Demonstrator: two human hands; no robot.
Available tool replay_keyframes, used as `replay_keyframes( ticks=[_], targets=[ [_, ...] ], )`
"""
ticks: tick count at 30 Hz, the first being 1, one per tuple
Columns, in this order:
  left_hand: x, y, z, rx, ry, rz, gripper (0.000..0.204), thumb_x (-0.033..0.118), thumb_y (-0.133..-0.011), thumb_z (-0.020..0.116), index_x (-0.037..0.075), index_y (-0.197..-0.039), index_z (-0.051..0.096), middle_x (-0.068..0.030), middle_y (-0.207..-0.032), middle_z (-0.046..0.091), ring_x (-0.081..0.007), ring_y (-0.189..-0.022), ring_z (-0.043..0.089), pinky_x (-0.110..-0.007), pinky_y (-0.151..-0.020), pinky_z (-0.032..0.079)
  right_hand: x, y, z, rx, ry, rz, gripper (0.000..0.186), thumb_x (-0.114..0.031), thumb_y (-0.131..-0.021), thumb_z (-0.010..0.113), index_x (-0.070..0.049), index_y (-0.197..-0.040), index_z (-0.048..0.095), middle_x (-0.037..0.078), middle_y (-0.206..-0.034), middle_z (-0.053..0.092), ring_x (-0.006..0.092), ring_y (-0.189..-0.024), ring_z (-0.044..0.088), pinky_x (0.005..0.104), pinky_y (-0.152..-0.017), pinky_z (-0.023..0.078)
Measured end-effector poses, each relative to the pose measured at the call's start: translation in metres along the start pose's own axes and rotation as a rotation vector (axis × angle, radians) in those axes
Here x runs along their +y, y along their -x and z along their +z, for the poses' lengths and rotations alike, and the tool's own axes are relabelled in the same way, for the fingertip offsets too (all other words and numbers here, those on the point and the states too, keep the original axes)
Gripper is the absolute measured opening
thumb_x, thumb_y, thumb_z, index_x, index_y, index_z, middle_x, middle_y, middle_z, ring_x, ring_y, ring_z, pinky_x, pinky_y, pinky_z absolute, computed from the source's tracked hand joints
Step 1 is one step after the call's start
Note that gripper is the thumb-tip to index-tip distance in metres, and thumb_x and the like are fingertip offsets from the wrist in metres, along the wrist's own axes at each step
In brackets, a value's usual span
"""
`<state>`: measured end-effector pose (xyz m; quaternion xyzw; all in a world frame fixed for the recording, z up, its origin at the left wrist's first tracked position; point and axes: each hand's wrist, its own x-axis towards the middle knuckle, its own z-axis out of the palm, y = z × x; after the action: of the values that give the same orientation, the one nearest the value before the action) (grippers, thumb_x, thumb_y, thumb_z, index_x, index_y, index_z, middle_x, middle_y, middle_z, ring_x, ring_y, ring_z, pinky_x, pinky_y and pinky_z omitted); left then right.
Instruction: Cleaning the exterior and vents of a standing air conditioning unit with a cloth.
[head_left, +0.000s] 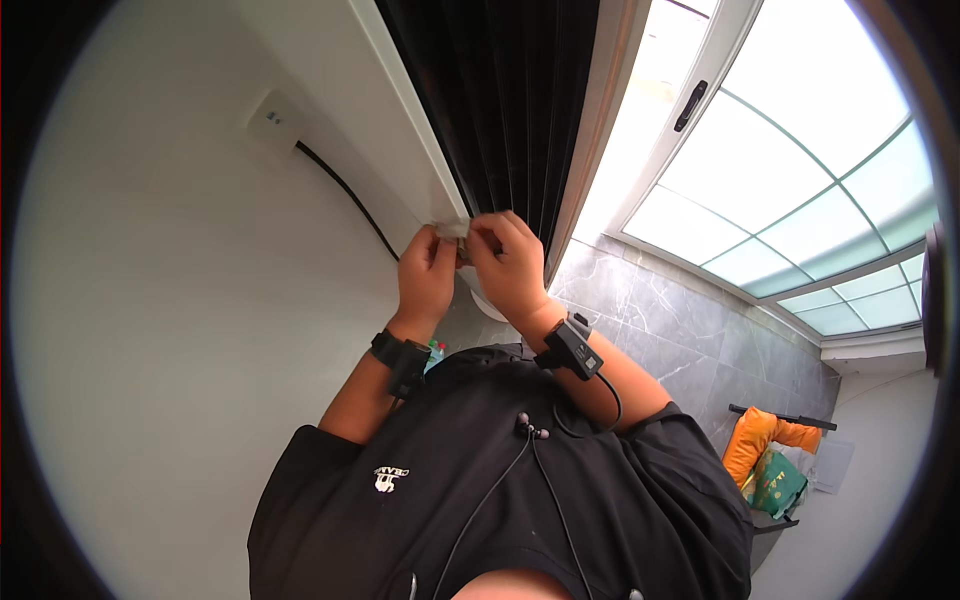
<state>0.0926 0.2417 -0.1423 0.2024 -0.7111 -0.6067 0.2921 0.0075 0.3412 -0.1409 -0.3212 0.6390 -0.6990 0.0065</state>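
A small, pale, partly see-through piece [453,229] spans the gap between my two hands, in front of the white frame edge. My left hand [426,278] pinches its left end between thumb and fingers. At its right end, the fingers of my right hand [513,265] are curled together and slightly blurred. Something small and brownish shows between the hands, too small to name. Just behind them a dark pleated panel [500,110] runs upward beside the white frame [415,105].
A wall socket [273,118] with a black cord [345,185] is at the left. On the right stands a frosted glass door [790,150] with a black handle [691,106], over grey tiles [660,320]. An orange cushion [752,440] and green bag [778,485] sit lower right.
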Motion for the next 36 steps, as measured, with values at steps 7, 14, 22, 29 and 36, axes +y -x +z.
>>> replay_keyframes(
  ticks=[7,14,22,29,36],
  targets=[
    [0.077,-0.022,-0.001,0.08,0.036,0.145,0.017,0.014,-0.1,0.054,-0.001,-0.093,0.06,-0.0033,-0.079,0.062,-0.0085,-0.069,0.06,-0.025,-0.062,0.055,-0.071,-0.047,-0.006,0.034,0.067,-0.259,0.009,0.002,-0.082,0.069,-0.002,-0.09,0.068,0.005,-0.079,0.06,0.0108,-0.062,0.056,0.0235,-0.056,0.044],
    [0.112,-0.029,0.0,0.104,0.149,0.156,0.02,0.016,-0.1,0.055,0.001,-0.086,0.06,-0.0022,-0.074,0.06,-0.0072,-0.061,0.058,-0.023,-0.056,0.05,-0.106,-0.07,-0.002,0.061,0.082,-0.333,0.01,-0.003,-0.081,0.071,-0.005,-0.09,0.068,0.005,-0.077,0.059,0.0134,-0.059,0.054,0.0264,-0.051,0.044],
    [0.006,-0.001,0.011,0.013,0.433,-0.153,0.027,0.024,-0.101,0.054,0.004,-0.086,0.062,-0.0008,-0.067,0.056,-0.0079,-0.06,0.056,-0.023,-0.055,0.044,-0.005,-0.004,0.002,0.004,-0.127,0.078,0.007,-0.003,-0.088,0.067,0.0,-0.095,0.065,0.002,-0.08,0.062,0.0064,-0.066,0.058,0.021,-0.058,0.047],
    [-0.061,0.015,0.015,-0.075,0.449,-0.429,0.022,0.022,-0.104,0.045,0.007,-0.112,0.058,-0.0017,-0.092,0.061,-0.0119,-0.078,0.06,-0.029,-0.072,0.052,0.065,0.038,-0.001,-0.028,-0.033,0.221,0.01,-0.006,-0.091,0.066,0.001,-0.099,0.065,0.002,-0.082,0.064,0.0067,-0.071,0.061,0.0214,-0.062,0.051],
    [-0.118,0.022,0.016,-0.128,0.454,-0.703,0.028,0.014,-0.101,0.04,0.004,-0.124,0.053,-0.0086,-0.104,0.062,-0.0192,-0.091,0.064,-0.037,-0.084,0.056,0.107,0.064,-0.01,-0.115,0.168,0.383,0.016,-0.013,-0.089,0.066,0.0,-0.098,0.069,0.008,-0.081,0.069,0.0117,-0.073,0.065,0.0264,-0.066,0.053]
  ],
)
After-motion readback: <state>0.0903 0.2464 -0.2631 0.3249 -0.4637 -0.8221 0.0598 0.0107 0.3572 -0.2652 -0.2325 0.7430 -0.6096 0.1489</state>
